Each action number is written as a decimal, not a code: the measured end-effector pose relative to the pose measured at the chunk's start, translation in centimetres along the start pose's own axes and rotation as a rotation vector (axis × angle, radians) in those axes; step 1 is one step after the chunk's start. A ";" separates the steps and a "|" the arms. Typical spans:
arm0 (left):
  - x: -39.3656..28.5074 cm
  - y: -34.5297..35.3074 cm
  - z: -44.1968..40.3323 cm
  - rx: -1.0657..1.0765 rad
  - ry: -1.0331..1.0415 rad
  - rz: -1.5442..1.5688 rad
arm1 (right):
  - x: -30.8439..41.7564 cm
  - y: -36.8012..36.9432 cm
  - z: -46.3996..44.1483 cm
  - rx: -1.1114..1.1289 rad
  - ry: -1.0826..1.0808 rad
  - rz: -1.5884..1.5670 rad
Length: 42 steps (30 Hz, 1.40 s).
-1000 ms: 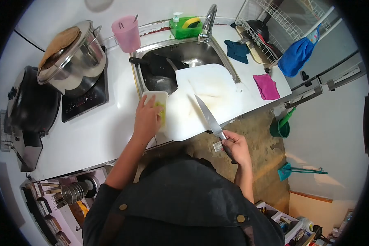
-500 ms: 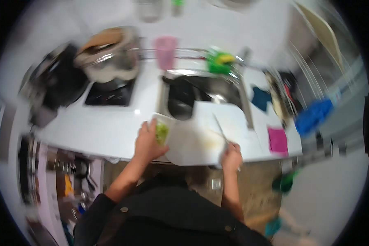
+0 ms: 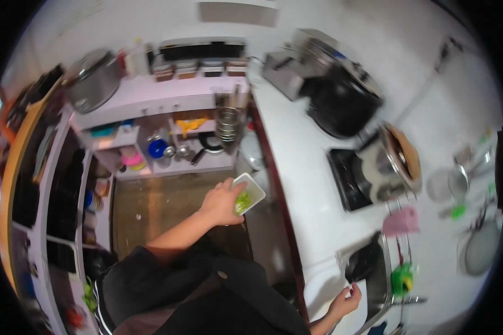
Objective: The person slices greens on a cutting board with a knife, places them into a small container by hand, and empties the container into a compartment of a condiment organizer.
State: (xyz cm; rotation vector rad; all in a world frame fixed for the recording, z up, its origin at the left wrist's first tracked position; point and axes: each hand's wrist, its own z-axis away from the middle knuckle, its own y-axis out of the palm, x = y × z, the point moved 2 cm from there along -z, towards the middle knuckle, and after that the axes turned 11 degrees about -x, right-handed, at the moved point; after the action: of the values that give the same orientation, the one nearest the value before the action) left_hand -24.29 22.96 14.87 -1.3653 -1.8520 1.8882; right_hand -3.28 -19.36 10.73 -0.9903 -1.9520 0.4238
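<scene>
My left hand point(image 3: 222, 204) is wrapped round the side of a small white rectangular container point(image 3: 256, 191), held tilted over the floor beside the counter. Chopped green vegetable pieces point(image 3: 242, 202) lie in it, near my thumb. Farther right, my right hand point(image 3: 345, 303) hovers above the white cutting board point(image 3: 317, 289) next to the sink. Its fingers are loosely curled with a gap between them, and I see nothing in them. The knife does not show in this view.
The white counter point(image 3: 288, 184) runs along my right, holding a stove with a lidded pot point(image 3: 394, 156), a black appliance point(image 3: 345, 100) and a pink cup point(image 3: 401, 221). A black pan point(image 3: 363, 261) sits in the sink. Shelves with kitchenware point(image 3: 190, 149) stand ahead and left.
My view has swung left toward the shelves. The left hand has carried the container off the counter's edge, out over the floor. My right hand has let go of the knife.
</scene>
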 end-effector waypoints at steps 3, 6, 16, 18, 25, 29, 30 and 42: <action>6.7 -1.9 1.0 -0.039 -0.140 0.007 | 8.2 5.8 -0.1 0.163 -0.189 -0.101; 14.8 -3.3 2.3 -0.193 -0.157 0.047 | 18.0 11.8 2.0 0.315 -0.362 -0.228; 39.3 -13.7 5.7 -0.159 -0.433 -0.077 | 51.0 23.8 13.8 0.701 -0.650 -0.565; 42.2 -16.1 5.9 -0.136 -0.589 -0.115 | 53.6 25.8 14.4 0.656 -0.706 -0.548; 47.1 -19.8 3.1 -0.292 -0.743 -0.232 | 64.6 34.2 10.6 0.707 -0.877 -0.714; 46.0 -19.2 -1.1 -0.393 -0.797 -0.133 | 73.9 43.8 4.6 0.505 -1.083 -0.685; 45.5 -19.1 -3.0 -0.398 -0.789 -0.135 | 76.4 46.4 3.1 0.432 -1.143 -0.749; 33.5 -23.1 -35.5 -0.508 -0.293 -0.057 | 93.7 70.6 -5.2 0.606 -1.777 -0.279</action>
State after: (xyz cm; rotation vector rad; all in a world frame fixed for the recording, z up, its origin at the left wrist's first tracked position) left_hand -29.87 75.61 25.38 -1.1795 -2.6208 1.7332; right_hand 7.09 97.03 21.99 0.3880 -2.9221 2.0333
